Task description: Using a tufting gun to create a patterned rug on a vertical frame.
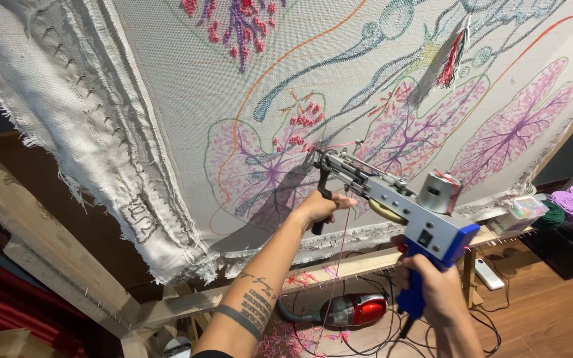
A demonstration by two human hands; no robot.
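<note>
We grip the grey-and-blue tufting gun (392,202) with 2 closed hands, left hand (318,207) on its black front handle nearest the stretched cream cloth (187,93), right hand (432,282) on the blue rear grip, axis pointing up-left.

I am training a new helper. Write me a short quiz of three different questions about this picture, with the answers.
1. True or false: the tufting gun is held with both hands.
2. Which hand grips the blue rear handle? A) the left hand B) the right hand C) neither
3. Fill in: on the floor under the wooden frame lies a small ____ vacuum cleaner.

Key
1. True: the left hand holds the black front handle, the right hand the rear one.
2. B
3. red. It lies among black cables, below the stretched cloth with purple leaf shapes.
</note>
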